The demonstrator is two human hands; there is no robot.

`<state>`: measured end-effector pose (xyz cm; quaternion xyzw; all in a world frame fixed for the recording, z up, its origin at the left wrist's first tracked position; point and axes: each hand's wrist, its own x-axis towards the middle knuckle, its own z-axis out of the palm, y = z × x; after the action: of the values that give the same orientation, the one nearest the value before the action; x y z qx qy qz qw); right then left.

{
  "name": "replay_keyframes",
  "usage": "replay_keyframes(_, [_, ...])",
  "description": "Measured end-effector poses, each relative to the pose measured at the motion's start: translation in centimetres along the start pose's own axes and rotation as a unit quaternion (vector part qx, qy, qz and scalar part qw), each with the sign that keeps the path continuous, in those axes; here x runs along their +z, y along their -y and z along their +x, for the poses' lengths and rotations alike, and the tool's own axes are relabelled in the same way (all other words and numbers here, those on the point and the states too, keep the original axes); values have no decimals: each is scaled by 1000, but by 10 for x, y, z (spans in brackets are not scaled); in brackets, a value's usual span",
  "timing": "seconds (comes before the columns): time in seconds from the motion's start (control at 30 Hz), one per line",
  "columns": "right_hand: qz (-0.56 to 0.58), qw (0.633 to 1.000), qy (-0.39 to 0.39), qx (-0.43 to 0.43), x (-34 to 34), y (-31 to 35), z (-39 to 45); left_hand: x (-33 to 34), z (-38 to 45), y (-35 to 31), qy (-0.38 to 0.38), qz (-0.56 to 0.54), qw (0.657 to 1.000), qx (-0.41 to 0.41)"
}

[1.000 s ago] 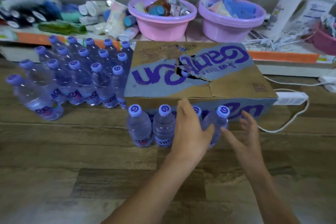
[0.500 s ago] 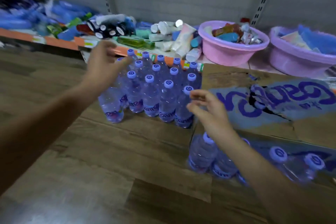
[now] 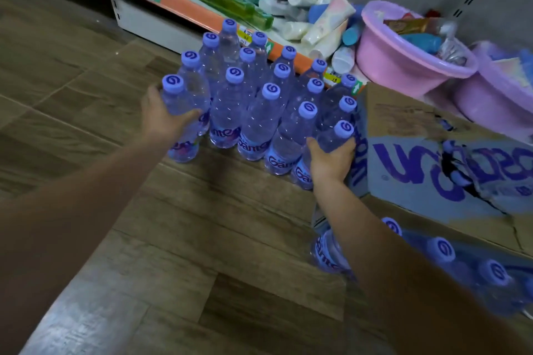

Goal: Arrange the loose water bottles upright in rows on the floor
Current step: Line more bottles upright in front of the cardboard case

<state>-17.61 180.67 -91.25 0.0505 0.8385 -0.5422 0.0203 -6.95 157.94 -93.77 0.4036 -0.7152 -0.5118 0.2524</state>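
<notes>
Wood-plank floor [image 3: 184, 239] underfoot, and the upright bottle block [image 3: 253, 101] sits at twelve o'clock, left hand [image 3: 161, 121] wrapped round the ten o'clock corner bottle [image 3: 180, 124], right hand [image 3: 328, 163] clamped on the one o'clock end bottle [image 3: 331, 147]: full, weighty, slick, thin-walled, I'd say, best gripped mid-body.

Both bare arms reach in from the bottom of the frame, stretched forward toward the middle. The left forearm comes up from the lower left, and the left hand [image 3: 161, 119] sits left of centre with its fingers curled round the bottle [image 3: 180, 121] at the near left corner. The right forearm runs up from the lower right; the right hand [image 3: 330, 160], just right of centre, grips another bottle [image 3: 331, 143] from below, fingers wrapped round it.
</notes>
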Motion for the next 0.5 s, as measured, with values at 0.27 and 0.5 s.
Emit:
replay_keyframes(0.27, [-66, 998, 15, 5, -9, -7, -1, -15, -23, 12, 11, -14, 999, 50])
replay_keyframes(0.5, [-105, 987, 71, -98, -28, 10, -47, -37, -61, 4, 13, 59, 997, 52])
